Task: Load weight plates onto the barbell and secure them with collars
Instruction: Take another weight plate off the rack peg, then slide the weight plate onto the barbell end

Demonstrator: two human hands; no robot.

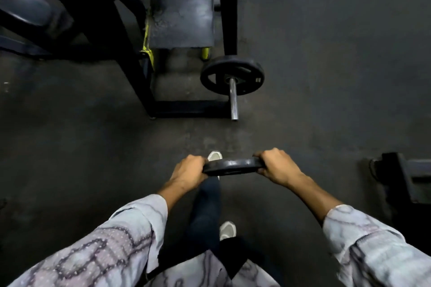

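Observation:
I carry a black weight plate [234,166] edge-on in front of me, low in the middle of the view. My left hand [189,169] grips its left rim and my right hand [277,167] grips its right rim. Ahead, the steel barbell sleeve [233,100] points toward me with its end bare. One black plate [232,76] sits on that sleeve, further along the bar. No collar is in sight.
A black and yellow bench rack [182,18] stands behind and left of the barbell; its base frame [186,107] runs along the floor beside the sleeve. A dark metal stand [405,177] is at the right edge. My white shoes [227,230] are on the dark rubber floor.

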